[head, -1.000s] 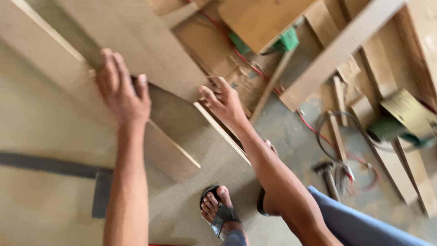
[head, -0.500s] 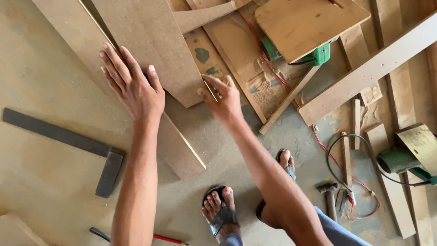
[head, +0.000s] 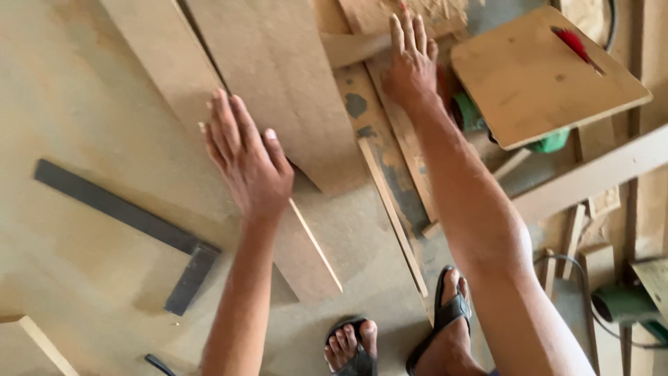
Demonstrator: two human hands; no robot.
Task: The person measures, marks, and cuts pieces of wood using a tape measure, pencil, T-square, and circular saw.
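Since the earlier head-view frames, the right hand (head: 412,59) has been moved off the board corner and stretched forward; the view has been shifted too, with the square lower left now and both sandalled feet seen.

Head view: left hand (head: 247,157) is laid flat, fingers spread, palm down, on the edge of the long narrow board (head: 209,118) on the floor; nothing is gripped, the board is only pressed. Right hand is open, fingers extended, set on the stained plank (head: 390,132) beyond the wide board (head: 278,83); nothing is held. A thin wood strip (head: 393,216) lies between the arms. A dark steel square (head: 132,223) lies well apart to the left. A round-cornered panel (head: 543,73) sits over a green power tool (head: 550,143) at the upper right.

Step judged: boards being steadied and sorted on the floor. Next move would call for a closed grip on a board edge, as both hands are flat at present.
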